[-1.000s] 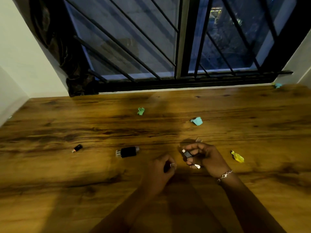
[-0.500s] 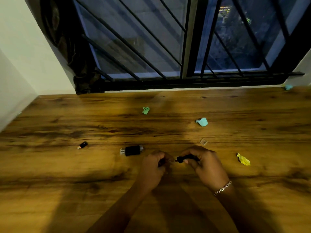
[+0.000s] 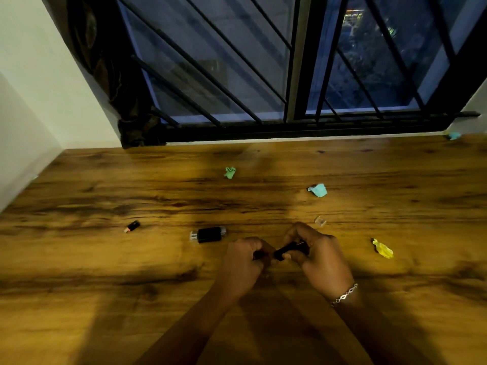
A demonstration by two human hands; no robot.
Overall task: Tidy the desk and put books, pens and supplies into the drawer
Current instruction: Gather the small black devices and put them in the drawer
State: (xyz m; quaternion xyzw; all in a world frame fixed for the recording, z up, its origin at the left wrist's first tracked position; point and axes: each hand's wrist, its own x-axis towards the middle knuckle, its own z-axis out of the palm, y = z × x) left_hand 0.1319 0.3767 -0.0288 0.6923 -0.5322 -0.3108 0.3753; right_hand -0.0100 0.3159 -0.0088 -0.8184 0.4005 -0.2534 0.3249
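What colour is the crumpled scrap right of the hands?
The crumpled scrap is yellow, head view.

No text, label, brand, number or sign can be read anywhere: the small dark items and crumpled scraps on the bench (image 3: pixel 105 259) are too small and dim to show any lettering.

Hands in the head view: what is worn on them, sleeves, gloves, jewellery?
Both forearms are bare: no sleeves, no gloves. The right hand has a silver link bracelet at its wrist. The left hand shows nothing worn.
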